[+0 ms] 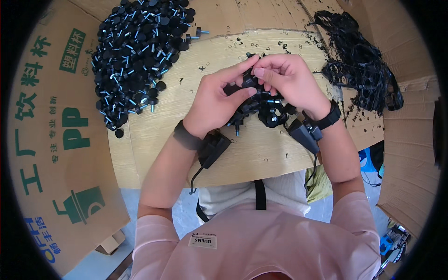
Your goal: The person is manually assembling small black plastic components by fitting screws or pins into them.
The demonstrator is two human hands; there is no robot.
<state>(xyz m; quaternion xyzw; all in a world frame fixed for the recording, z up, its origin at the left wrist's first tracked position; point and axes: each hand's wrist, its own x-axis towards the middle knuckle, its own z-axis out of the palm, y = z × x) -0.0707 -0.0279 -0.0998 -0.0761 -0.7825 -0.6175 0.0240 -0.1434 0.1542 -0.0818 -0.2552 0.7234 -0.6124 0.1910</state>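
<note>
My left hand (221, 98) and my right hand (289, 79) meet over the middle of the table. Between their fingertips is a small black molded piece (250, 78), gripped by thumb and fingers of both hands and partly covered by them. Just below the hands lies a cluster of black molded parts (268, 115) with blue-silver threaded studs sticking out. Part of that cluster is hidden under my hands. At the far left is a big heap of black round-headed bolts (140, 56) with similar studs.
A tangled heap of black perforated scrap (368, 70) lies at the far right. Small black rings and crumbs dot the wooden tabletop (163, 154). Cardboard walls (70, 140) rise on both sides. Each wrist wears a strap with a black cabled box (213, 148).
</note>
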